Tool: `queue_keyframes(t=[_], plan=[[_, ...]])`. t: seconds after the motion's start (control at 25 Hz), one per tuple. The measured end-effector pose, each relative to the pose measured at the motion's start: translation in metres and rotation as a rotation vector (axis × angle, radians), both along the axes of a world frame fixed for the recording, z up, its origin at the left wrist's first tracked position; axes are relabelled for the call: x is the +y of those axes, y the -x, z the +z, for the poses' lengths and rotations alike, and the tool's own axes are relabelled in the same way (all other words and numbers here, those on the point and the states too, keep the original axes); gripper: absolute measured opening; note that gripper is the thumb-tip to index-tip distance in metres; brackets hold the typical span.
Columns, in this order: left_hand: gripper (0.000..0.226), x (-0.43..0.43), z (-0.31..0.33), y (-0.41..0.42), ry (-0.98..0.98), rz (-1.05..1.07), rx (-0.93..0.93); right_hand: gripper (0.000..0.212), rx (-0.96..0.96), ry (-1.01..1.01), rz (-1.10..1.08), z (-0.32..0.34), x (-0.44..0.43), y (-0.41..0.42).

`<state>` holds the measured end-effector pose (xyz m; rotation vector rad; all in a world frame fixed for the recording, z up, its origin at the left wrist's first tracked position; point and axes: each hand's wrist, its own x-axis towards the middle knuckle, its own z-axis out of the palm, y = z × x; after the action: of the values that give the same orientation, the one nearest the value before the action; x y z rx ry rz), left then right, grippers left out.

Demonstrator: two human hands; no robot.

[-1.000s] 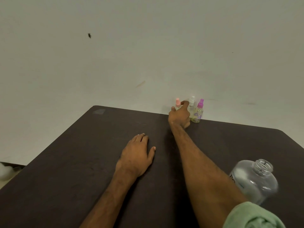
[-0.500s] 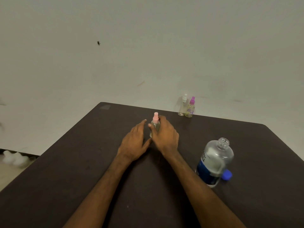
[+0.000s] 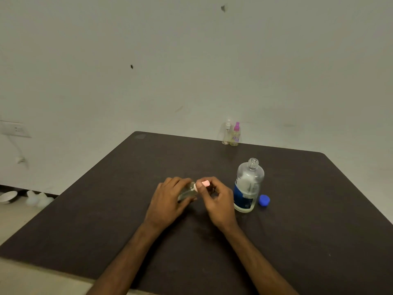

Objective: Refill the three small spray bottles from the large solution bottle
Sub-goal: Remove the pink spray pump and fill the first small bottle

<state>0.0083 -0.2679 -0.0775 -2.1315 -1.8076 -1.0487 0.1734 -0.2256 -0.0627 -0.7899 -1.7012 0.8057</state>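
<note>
My left hand [image 3: 168,201] grips the clear body of a small spray bottle [image 3: 188,192], tilted with its top toward the right. My right hand [image 3: 217,199] pinches that bottle's pink spray cap [image 3: 205,183] between thumb and fingers. The large clear solution bottle [image 3: 247,186] stands upright and uncapped just right of my right hand, with a blue label low on it. Its blue cap [image 3: 264,200] lies on the table beside it. Two more small spray bottles, one with a white top [image 3: 226,133] and one with a purple top [image 3: 235,134], stand together at the table's far edge.
The dark brown table [image 3: 106,220] runs up to a pale wall. A wall socket [image 3: 14,129] with a hanging cord is at the left. White bowls and round objects [image 3: 32,199] sit on the floor at the left.
The pink-capped bottle came from the far edge to the table's middle. It now lies tilted in my left hand, and my right hand has shifted onto its cap. The camera view rose.
</note>
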Motion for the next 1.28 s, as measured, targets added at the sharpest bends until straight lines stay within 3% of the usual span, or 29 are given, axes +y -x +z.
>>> queue_keyframes(t=[0.12,0.36,0.44,0.6,0.8,1.04,1.12,1.28], plan=[[0.042,-0.001,0.001,-0.004,-0.006,0.061,0.141,0.020,0.027,0.212,-0.008,0.000,0.001,-0.004],[0.047,-0.003,0.005,-0.010,0.129,0.010,0.105,0.022,0.051,0.322,0.114,-0.004,0.006,-0.005],[0.054,-0.001,0.005,-0.008,0.167,-0.009,0.122,0.022,0.044,0.320,0.136,-0.005,0.007,-0.007],[0.042,-0.003,0.004,-0.007,0.207,-0.036,0.118,0.012,-0.038,0.310,0.179,-0.006,0.014,-0.014],[0.042,-0.001,0.002,-0.006,0.176,-0.013,0.087,0.028,-0.111,0.199,0.289,-0.003,0.018,-0.025],[0.044,0.000,0.002,-0.007,0.164,-0.005,0.069,0.016,-0.206,0.147,0.021,-0.005,0.014,-0.014],[0.043,0.001,0.002,-0.007,0.160,-0.009,0.070,0.009,-0.211,0.109,0.061,-0.006,0.015,-0.014],[0.039,0.003,-0.001,-0.003,0.156,-0.007,0.062,0.038,-0.181,0.116,0.245,-0.006,0.018,-0.019]])
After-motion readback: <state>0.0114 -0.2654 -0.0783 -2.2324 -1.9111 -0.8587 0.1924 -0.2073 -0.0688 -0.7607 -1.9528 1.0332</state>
